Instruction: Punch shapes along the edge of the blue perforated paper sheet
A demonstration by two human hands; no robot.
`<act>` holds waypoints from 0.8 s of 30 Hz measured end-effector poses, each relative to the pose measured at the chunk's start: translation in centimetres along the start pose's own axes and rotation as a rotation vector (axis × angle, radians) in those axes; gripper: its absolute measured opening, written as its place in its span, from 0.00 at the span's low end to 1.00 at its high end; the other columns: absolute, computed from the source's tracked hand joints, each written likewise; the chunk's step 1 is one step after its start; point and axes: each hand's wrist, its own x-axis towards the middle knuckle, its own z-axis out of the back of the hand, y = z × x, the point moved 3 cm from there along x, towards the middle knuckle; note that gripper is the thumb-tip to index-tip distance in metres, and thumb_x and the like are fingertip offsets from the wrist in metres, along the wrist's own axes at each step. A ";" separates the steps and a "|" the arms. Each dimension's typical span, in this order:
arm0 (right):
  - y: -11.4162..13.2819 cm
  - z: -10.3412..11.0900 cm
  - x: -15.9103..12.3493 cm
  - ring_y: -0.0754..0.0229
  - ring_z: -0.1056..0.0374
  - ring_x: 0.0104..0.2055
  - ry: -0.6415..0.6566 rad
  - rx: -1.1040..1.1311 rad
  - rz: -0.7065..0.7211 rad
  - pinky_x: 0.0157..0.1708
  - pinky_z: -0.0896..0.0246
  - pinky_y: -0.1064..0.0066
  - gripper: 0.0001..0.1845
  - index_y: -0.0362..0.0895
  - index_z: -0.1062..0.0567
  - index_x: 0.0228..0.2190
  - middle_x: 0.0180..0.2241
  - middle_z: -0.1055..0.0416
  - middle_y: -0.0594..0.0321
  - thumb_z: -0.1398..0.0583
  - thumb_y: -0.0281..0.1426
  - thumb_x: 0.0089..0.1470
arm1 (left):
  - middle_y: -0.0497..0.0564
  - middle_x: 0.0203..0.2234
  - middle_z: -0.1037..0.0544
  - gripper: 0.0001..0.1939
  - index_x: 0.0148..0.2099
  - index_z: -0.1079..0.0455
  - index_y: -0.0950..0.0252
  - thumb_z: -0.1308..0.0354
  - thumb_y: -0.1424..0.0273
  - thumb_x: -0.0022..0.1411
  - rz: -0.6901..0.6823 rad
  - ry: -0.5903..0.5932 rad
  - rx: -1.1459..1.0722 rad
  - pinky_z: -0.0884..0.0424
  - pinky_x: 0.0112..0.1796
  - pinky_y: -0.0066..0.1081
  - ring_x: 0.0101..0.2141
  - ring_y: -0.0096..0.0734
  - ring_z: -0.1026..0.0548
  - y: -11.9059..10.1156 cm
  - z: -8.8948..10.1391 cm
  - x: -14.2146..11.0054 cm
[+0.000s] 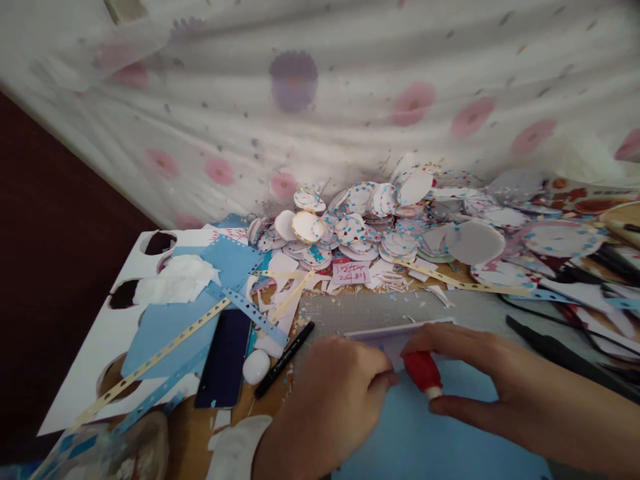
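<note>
My right hand (480,377) is closed around a small red tube with a white tip (424,373), probably a glue stick, lying over a light blue sheet (425,440). My left hand (325,400) is curled beside it, its fingers pinched at the edge of a pale paper strip (385,333) on the sheet. The two hands almost touch.
A heap of round confetti-patterned paper discs (370,223) lies behind the hands. To the left are a black pen (285,360), a white egg-shaped object (256,365), a dark phone (225,357), blue and yellow punched strips, and white card with round holes (125,293). Black cables (565,347) lie at right.
</note>
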 end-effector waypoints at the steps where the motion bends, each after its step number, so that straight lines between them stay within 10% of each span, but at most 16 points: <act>1: -0.1 0.0 0.1 0.56 0.26 0.41 0.023 0.020 -0.022 0.43 0.28 0.65 0.06 0.53 0.25 0.34 0.37 0.22 0.68 0.34 0.36 0.52 | 0.55 0.35 0.14 0.09 0.40 0.16 0.60 0.39 0.67 0.66 0.003 0.000 0.012 0.34 0.39 0.35 0.40 0.46 0.20 -0.1 0.1 0.0; 24: 0.9 -1.0 -0.4 0.55 0.30 0.41 -0.015 -0.031 0.078 0.43 0.34 0.63 0.02 0.49 0.27 0.35 0.38 0.27 0.61 0.39 0.32 0.58 | 0.51 0.34 0.14 0.10 0.41 0.16 0.58 0.39 0.68 0.66 0.033 -0.010 -0.033 0.33 0.35 0.32 0.34 0.38 0.19 -0.5 0.6 -0.3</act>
